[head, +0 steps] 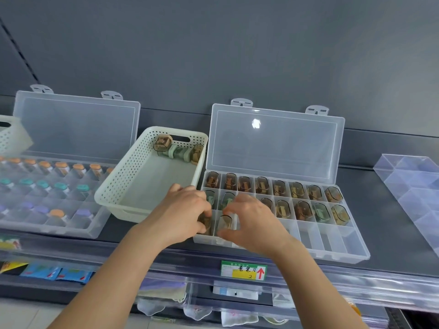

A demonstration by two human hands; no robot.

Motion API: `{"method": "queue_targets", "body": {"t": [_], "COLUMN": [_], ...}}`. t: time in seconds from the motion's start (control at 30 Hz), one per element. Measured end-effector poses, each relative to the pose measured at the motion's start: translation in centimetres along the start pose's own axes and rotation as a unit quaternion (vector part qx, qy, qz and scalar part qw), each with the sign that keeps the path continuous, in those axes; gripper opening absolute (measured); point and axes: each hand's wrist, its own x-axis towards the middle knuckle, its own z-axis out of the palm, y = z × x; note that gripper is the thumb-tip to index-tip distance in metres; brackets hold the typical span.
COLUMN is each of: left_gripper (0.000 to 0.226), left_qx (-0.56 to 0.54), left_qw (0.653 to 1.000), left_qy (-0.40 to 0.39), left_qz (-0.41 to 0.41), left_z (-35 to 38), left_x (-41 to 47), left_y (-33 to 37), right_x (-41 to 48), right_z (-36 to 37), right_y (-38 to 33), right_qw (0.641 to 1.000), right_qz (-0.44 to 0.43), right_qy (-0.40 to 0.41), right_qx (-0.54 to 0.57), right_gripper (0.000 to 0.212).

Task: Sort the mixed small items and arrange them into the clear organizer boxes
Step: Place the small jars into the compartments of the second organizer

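Observation:
A clear organizer box (337, 248) lies open on the dark shelf, its two back rows holding small smoky capsule cases with brown or green contents (282, 208). My left hand (184, 213) grips a brown-filled case (204, 223) in the front-left compartment. My right hand (251, 223) pinches a second case (225, 224) in the compartment beside it. A white perforated basket (133, 186) to the left holds a few loose cases (180, 150) at its far end.
A second open clear box (78, 230) at left holds small bottles with orange, teal and purple caps. Another white basket (11, 136) shows at the far left. A clear divided tray (413, 186) sits at right. A green price tag (243, 269) hangs on the shelf edge.

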Motion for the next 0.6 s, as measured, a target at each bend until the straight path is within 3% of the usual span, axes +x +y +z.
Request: {"method": "queue_targets", "body": {"t": [0.2, 0.37, 0.5, 0.6], "left_gripper": [0.038, 0.032, 0.030, 0.032], "left_qx": [-0.029, -0.100, -0.058, -0.016], "left_qw": [1.000, 0.993, 0.989, 0.987], "left_qy": [-0.008, 0.067, 0.108, 0.088], "left_qz": [0.005, -0.018, -0.080, -0.137], "left_z": [-0.3, -2.4, -3.6, -3.5], "left_x": [-0.1, 0.6, 2.2, 4.3], "left_y": [-0.4, -2.6, -6.4, -9.6], "right_x": [0.7, 3.4, 7.3, 10.9], "right_z": [-0.4, -1.7, -2.2, -2.1], "right_y": [-0.3, -1.1, -2.6, -3.6], "right_qw": [1.000, 1.000, 0.997, 0.996], "right_qz": [0.003, -0.006, -0.034, -0.045], "right_qy": [-0.020, 0.020, 0.073, 0.074], "right_qx": [-0.002, 0.021, 0.023, -0.019], "right_gripper": [0.042, 0.042, 0.033, 0.037]}}
